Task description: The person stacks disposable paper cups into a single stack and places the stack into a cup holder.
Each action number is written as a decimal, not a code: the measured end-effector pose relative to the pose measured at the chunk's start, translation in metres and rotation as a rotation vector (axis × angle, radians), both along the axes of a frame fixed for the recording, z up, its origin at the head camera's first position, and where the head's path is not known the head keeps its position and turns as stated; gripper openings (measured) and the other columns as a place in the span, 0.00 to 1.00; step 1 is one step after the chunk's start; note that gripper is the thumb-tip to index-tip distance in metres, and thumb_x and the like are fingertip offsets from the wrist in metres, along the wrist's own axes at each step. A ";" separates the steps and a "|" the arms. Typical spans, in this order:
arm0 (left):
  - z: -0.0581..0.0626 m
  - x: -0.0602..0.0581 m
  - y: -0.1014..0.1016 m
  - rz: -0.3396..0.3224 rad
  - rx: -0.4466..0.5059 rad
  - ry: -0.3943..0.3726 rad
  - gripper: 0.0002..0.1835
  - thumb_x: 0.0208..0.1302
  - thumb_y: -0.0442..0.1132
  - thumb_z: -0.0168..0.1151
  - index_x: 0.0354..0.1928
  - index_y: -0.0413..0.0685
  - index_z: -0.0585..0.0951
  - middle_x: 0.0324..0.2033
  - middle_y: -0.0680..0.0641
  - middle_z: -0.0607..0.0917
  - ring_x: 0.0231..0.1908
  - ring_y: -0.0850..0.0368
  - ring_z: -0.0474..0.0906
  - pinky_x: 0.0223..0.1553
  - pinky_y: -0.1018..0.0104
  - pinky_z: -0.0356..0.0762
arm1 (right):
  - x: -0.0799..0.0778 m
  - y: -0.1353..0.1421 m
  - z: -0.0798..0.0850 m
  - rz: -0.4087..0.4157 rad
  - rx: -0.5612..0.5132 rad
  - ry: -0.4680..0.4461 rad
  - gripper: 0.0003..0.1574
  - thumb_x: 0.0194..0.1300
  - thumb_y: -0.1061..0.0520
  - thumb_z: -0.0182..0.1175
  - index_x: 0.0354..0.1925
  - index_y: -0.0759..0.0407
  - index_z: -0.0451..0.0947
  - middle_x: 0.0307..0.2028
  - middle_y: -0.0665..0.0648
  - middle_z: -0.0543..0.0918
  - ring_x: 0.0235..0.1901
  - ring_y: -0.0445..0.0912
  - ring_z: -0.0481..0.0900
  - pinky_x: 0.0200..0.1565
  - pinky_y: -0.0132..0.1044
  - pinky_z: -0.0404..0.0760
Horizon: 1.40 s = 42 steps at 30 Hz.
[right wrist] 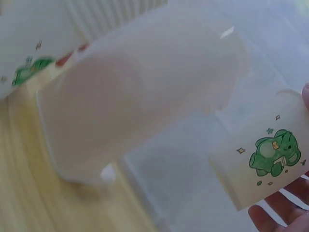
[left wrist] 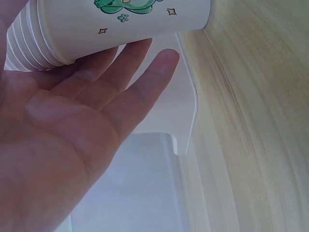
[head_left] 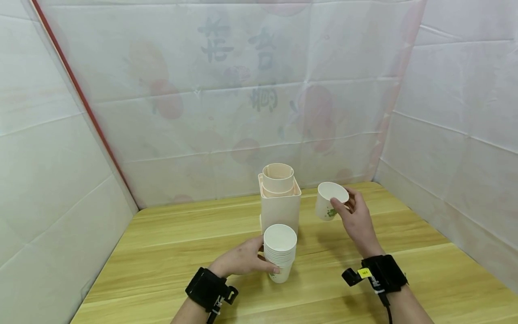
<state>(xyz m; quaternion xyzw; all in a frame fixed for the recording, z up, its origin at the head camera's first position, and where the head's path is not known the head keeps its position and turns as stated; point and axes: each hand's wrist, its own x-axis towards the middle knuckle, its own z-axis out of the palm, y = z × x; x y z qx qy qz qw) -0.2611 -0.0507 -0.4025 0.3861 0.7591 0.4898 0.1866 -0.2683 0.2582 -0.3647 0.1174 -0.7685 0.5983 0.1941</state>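
My left hand holds a stack of white paper cups, mouths up, with the thumb along its near side. In the left wrist view the fingers pass beneath the stack, which carries a green cartoon print. To the right, my right hand pinches one paper cup near its rim, thumb in front; the cup is held above the table and slightly tilted. Its green bear print shows in the right wrist view on the cup. Between the hands, farther back, stands a cream cup dispenser with a round tube on top.
A wood-grain table lies under everything. Pale sheeting hangs behind it and along both sides. Each wrist wears a black strap with a small camera; a cable runs from the right strap.
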 end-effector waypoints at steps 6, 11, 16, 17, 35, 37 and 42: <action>0.000 -0.001 0.001 -0.003 0.000 -0.004 0.36 0.51 0.45 0.69 0.61 0.64 0.61 0.52 0.55 0.73 0.50 0.57 0.70 0.46 0.62 0.74 | 0.009 -0.009 0.012 0.070 -0.041 0.097 0.30 0.67 0.56 0.52 0.65 0.50 0.55 0.59 0.58 0.65 0.56 0.49 0.66 0.49 0.27 0.72; -0.001 -0.001 0.001 -0.012 0.005 0.006 0.36 0.52 0.45 0.69 0.61 0.64 0.61 0.52 0.54 0.73 0.50 0.57 0.70 0.46 0.62 0.74 | 0.024 -0.026 0.026 0.188 -0.062 0.159 0.28 0.68 0.62 0.49 0.64 0.55 0.56 0.56 0.61 0.66 0.53 0.52 0.66 0.49 0.30 0.71; -0.001 -0.002 0.001 -0.016 0.004 0.013 0.36 0.52 0.46 0.69 0.61 0.64 0.61 0.53 0.55 0.73 0.50 0.57 0.70 0.46 0.62 0.74 | 0.035 -0.043 0.031 0.284 -0.043 0.168 0.26 0.69 0.61 0.47 0.64 0.55 0.56 0.55 0.61 0.67 0.52 0.53 0.67 0.49 0.34 0.71; -0.001 -0.002 0.001 -0.016 0.003 0.011 0.36 0.52 0.46 0.69 0.61 0.64 0.61 0.53 0.55 0.73 0.50 0.57 0.70 0.46 0.62 0.74 | 0.036 -0.046 0.030 0.300 -0.036 0.163 0.26 0.69 0.60 0.47 0.64 0.55 0.56 0.56 0.61 0.67 0.52 0.53 0.66 0.49 0.34 0.71; 0.001 -0.001 0.003 -0.003 0.001 -0.003 0.34 0.52 0.46 0.69 0.60 0.64 0.63 0.51 0.55 0.75 0.48 0.57 0.71 0.45 0.63 0.74 | 0.034 -0.075 0.012 0.559 -0.018 0.118 0.28 0.68 0.64 0.47 0.64 0.57 0.53 0.57 0.62 0.68 0.53 0.57 0.67 0.50 0.44 0.75; 0.001 -0.001 0.003 -0.001 -0.001 -0.003 0.34 0.52 0.46 0.69 0.59 0.64 0.63 0.50 0.55 0.75 0.48 0.57 0.70 0.46 0.63 0.74 | 0.034 -0.077 0.010 0.557 0.011 0.123 0.30 0.68 0.65 0.48 0.65 0.56 0.53 0.55 0.61 0.69 0.50 0.56 0.70 0.47 0.44 0.76; 0.001 -0.001 0.002 0.008 -0.013 -0.007 0.33 0.51 0.46 0.69 0.59 0.63 0.64 0.50 0.55 0.74 0.48 0.58 0.71 0.45 0.63 0.74 | 0.033 -0.080 0.007 0.550 0.091 0.114 0.31 0.67 0.64 0.48 0.65 0.54 0.52 0.54 0.58 0.70 0.46 0.55 0.73 0.44 0.46 0.77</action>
